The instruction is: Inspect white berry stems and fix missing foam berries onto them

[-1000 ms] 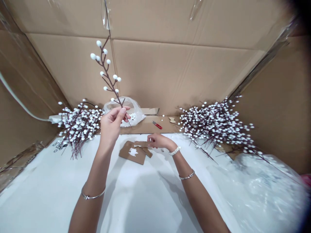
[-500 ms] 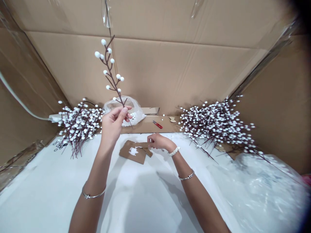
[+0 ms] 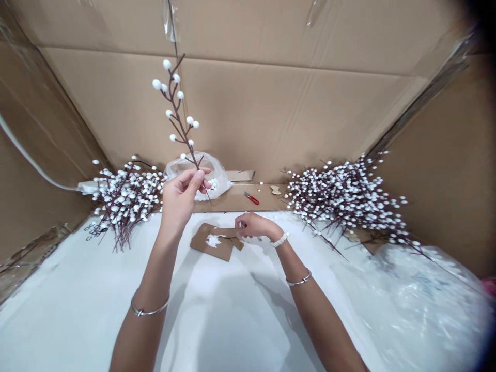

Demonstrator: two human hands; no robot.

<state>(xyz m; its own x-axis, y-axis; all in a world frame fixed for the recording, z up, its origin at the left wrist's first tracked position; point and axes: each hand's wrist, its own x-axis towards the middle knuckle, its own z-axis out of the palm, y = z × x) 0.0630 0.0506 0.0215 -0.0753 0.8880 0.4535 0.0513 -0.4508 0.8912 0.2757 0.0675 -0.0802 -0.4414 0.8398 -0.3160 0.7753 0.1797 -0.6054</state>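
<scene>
My left hand (image 3: 182,194) is closed round the lower stem of a brown branch (image 3: 180,119), which stands nearly upright with white berries along its twigs. One short twig near the fingers is bare. My right hand (image 3: 253,227) pinches a narrow cardboard strip (image 3: 228,232) at its right end, low over a flat piece of cardboard (image 3: 217,251). White paste (image 3: 213,241) is smeared on that piece. Behind my left hand, a clear plastic bag (image 3: 219,175) contains loose white berries.
A pile of berry branches (image 3: 129,199) lies at left beside black rings (image 3: 93,231); a larger pile (image 3: 341,199) is at right. Red-handled snips (image 3: 251,198) rest on cardboard at the back. Clear plastic sheeting (image 3: 422,310) covers the right front. Cardboard walls surround the white table (image 3: 232,320).
The branch in my left hand has shifted very slightly up and right. The strip in my right hand has turned and looks thinner now. My hands stay almost where they were.
</scene>
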